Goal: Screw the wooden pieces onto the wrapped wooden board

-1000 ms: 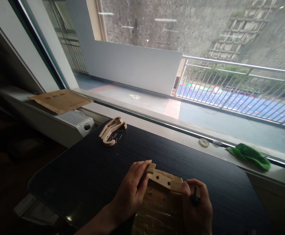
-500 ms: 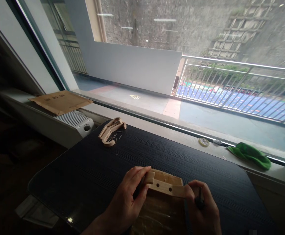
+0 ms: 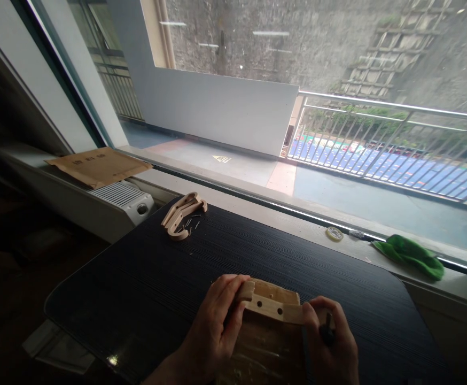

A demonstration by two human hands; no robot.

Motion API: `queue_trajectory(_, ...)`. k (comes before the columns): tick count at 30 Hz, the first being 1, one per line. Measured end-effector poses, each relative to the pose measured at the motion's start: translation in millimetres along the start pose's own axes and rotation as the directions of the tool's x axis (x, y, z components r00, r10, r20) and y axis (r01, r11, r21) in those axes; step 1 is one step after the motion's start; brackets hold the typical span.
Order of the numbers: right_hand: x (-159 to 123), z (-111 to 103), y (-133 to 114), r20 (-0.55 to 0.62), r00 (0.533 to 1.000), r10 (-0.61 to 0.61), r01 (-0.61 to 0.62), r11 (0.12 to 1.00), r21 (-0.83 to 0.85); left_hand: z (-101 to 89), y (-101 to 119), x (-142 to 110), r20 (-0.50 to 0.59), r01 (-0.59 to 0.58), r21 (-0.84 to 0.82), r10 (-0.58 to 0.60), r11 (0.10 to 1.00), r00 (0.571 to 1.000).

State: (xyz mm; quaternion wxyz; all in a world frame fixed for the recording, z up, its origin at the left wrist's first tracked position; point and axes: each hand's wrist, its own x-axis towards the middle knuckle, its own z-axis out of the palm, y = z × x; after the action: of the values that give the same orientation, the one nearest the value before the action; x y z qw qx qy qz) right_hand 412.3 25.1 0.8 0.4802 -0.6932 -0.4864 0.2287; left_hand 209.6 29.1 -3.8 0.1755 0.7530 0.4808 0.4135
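A pale wooden hook [image 3: 270, 308] with two dark holes lies across the top of a brown, shiny-faced block [image 3: 267, 353] at the front of the table. My left hand [image 3: 216, 326] is closed around the hook's curled left end. Thumb and fingers of my right hand [image 3: 335, 342] pinch its flat right end. Against the right palm rests a small dark tool with a short shaft [image 3: 328, 335]; its kind is unclear. Further back on the table are several loose wooden hooks [image 3: 182, 214], with thin screws [image 3: 191, 222] beside them.
The black table [image 3: 137, 283] has rounded corners and stands against a window sill. On the sill are a tape roll [image 3: 334, 233] and a green cloth [image 3: 410, 256]. To the left, a brown envelope [image 3: 99, 166] lies on a white radiator [image 3: 123, 199].
Both hands keep their hold on the wooden hook, which has barely shifted. The dark tool in my right hand has tilted slightly. Loose hooks and screws stay put.
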Motion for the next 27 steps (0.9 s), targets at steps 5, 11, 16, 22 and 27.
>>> queue_trajectory(5,4,-1,6,0.045,0.999,-0.028,0.029,1.0,-0.011,0.2,-3,0,-0.001,-0.028,0.057,0.029,0.998,1.0)
queue_trajectory(11,-1,5,-14,-0.029,1.0,0.006,-0.005,1.0,0.016,0.4,-4,3,-0.07,-0.059,0.137,0.069,0.989,0.995)
queue_trajectory(16,-2,6,-12,-0.04,0.999,-0.019,0.02,0.999,0.029,0.4,-3,4,-0.071,-0.045,0.109,0.053,0.993,0.996)
queue_trajectory(22,1,5,-2,0.006,0.999,-0.04,0.039,0.999,0.014,1.9,-3,3,-0.083,-0.046,0.096,0.054,0.994,0.995)
queue_trajectory(27,-2,6,-11,-0.036,0.999,-0.013,0.014,1.0,0.026,2.0,-3,3,-0.092,-0.053,0.11,0.063,0.993,0.994)
